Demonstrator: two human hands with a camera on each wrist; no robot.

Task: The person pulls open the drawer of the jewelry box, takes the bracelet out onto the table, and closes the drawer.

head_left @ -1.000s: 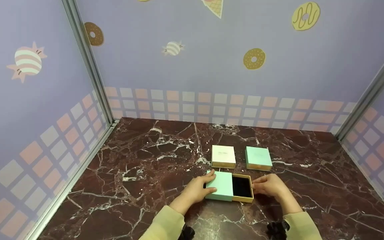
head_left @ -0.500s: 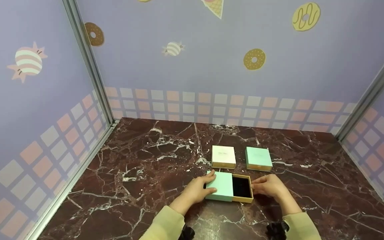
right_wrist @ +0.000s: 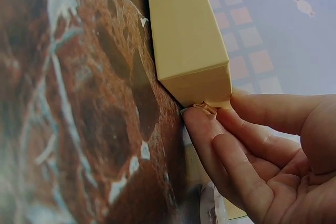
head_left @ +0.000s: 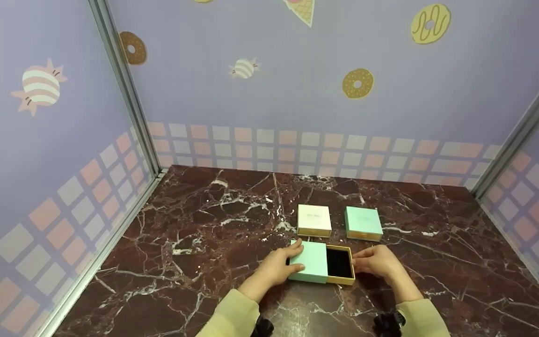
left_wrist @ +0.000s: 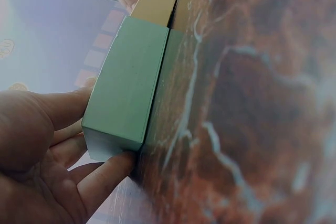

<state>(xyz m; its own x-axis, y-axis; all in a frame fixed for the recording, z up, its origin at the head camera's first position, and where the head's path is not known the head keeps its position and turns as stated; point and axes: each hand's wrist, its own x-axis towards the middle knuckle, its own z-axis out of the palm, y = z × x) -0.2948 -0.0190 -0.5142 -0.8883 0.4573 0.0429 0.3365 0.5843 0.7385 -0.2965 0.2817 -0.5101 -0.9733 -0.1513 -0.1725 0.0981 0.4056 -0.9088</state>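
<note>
Scarcely any change this past second: tray (head_left: 340, 281) remains partway out of sleeve (head_left: 312, 263), both on table (head_left: 157, 262), near cream box (head_left: 314, 219). Left hand (head_left: 274, 267) grips sleeve's left end; right hand (head_left: 381, 261) pinches tray's outer end by tab (right_wrist: 203, 109). Slide looks incomplete.

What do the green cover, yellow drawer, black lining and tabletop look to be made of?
Cover: likely coated cardboard, smooth satin; crisp folded edges.
Drawer: probably paper-wrapped board, matte; flat faces, sharp corners.
Lining: foam or velvet perhaps; dull black, weave unreadable.
Tabletop: polished marble or marble-look laminate; pale veins, glossy reflection.
</note>
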